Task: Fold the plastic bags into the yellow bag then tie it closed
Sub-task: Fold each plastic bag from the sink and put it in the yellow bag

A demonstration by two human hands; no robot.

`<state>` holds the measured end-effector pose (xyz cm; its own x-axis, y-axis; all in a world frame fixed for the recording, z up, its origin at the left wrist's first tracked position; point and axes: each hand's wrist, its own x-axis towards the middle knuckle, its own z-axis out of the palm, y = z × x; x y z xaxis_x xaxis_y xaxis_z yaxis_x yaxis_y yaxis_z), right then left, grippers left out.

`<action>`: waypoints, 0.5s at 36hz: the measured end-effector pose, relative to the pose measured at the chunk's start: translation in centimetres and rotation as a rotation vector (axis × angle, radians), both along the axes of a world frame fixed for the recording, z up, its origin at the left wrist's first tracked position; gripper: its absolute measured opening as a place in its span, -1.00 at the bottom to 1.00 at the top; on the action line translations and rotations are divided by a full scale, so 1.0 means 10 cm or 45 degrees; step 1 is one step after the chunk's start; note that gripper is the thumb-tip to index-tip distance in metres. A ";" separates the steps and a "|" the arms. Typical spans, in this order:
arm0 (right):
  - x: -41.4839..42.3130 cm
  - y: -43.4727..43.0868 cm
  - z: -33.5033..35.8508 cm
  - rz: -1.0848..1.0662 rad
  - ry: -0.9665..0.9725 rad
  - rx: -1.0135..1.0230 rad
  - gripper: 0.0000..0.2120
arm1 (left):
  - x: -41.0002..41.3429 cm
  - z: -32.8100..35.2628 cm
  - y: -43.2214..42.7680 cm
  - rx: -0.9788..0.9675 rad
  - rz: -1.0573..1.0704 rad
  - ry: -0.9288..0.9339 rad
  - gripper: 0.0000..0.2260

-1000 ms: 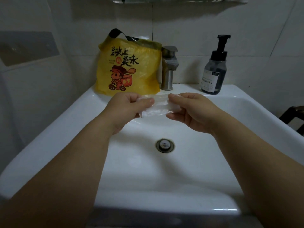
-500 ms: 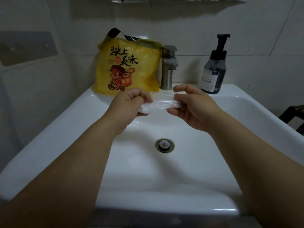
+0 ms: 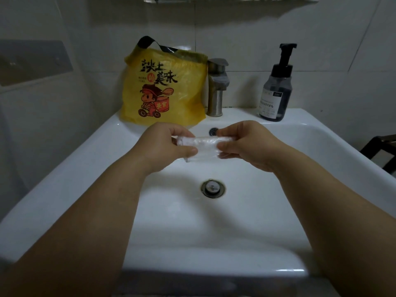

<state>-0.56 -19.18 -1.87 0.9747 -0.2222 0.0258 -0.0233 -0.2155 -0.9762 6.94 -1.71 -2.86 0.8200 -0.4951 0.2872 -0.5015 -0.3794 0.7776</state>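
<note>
You are holding a folded clear plastic bag (image 3: 200, 144) over the sink (image 3: 90, 159), your left hand (image 3: 165, 146) pinching one end, your right hand (image 3: 246, 144) pinching the other. Beyond them, the yellow bag (image 3: 165, 88) is standing upright beside the faucet (image 3: 216, 86).

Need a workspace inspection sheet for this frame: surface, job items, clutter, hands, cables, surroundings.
Surface: white sink, drain in the basin floor.
Job's things: yellow bag upright on the back ledge, left of the faucet, handle loop up; folded clear plastic bag held above the basin.
Clutter: pump bottle on the ledge, right of the faucet.
Grippers: left hand and right hand each pinch one end of that bag.
Cables: nothing seen.
Surroundings: tiled wall behind; dark frame at right edge, unidentifiable.
</note>
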 end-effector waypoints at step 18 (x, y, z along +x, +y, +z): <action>-0.04 -0.06 0.07 0.154 -0.109 0.312 -0.90 | -0.03 0.10 0.00 -0.401 -0.177 0.443 -0.94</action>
<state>-0.96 -19.80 -1.19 0.9911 -0.1142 0.0688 0.0728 0.0306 -0.9969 6.59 -1.69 -1.90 0.8260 -0.5402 0.1610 -0.2205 -0.0469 0.9743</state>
